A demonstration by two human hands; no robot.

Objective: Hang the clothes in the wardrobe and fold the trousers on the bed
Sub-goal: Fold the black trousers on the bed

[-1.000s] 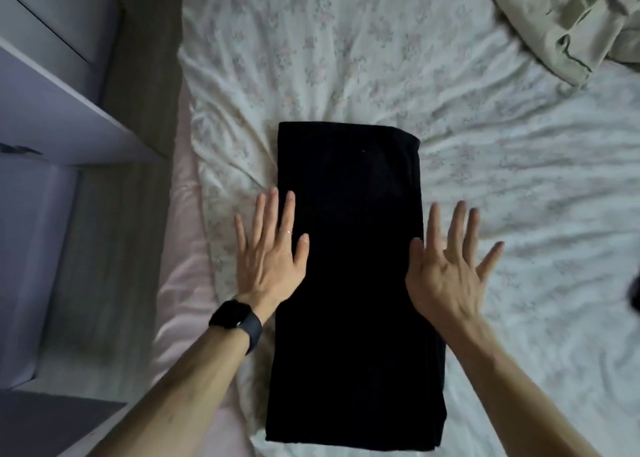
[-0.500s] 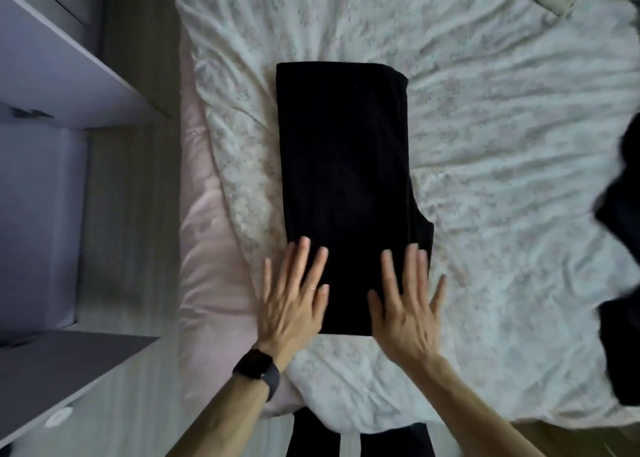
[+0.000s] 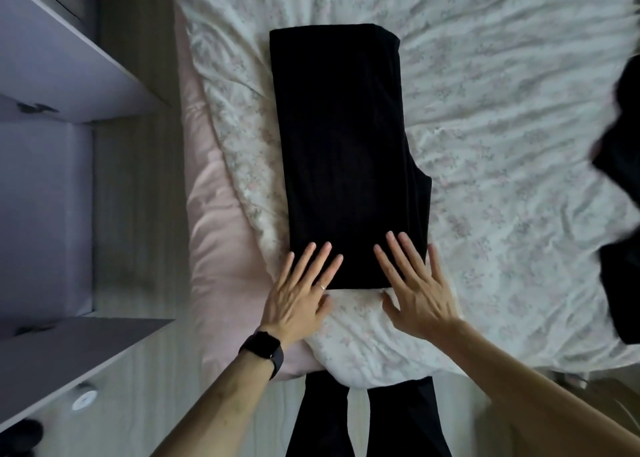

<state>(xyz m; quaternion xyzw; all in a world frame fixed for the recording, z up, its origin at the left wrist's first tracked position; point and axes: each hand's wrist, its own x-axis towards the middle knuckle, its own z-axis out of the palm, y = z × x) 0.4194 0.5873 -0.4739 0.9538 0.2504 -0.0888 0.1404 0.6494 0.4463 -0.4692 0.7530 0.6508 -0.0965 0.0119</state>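
Note:
Black trousers (image 3: 343, 144), folded into a long rectangle, lie flat on the bed (image 3: 502, 144) with its white floral sheet. My left hand (image 3: 301, 290) lies flat with straight fingers on the near left corner of the trousers; it wears a ring, and a dark watch is on the wrist. My right hand (image 3: 415, 283) lies flat with spread fingers on the near right corner. Both palms rest partly on the sheet just below the trousers' near edge.
An open wardrobe (image 3: 52, 75) with pale shelves stands at the left, across a strip of wooden floor (image 3: 138, 214). More dark clothing (image 3: 623, 214) lies at the bed's right edge. My own dark-trousered legs (image 3: 367, 422) show below the bed's near edge.
Both hands slid down the trousers from the middle to the near end and moved closer together. The view tilted downward, so the beige garment at the top right left the frame.

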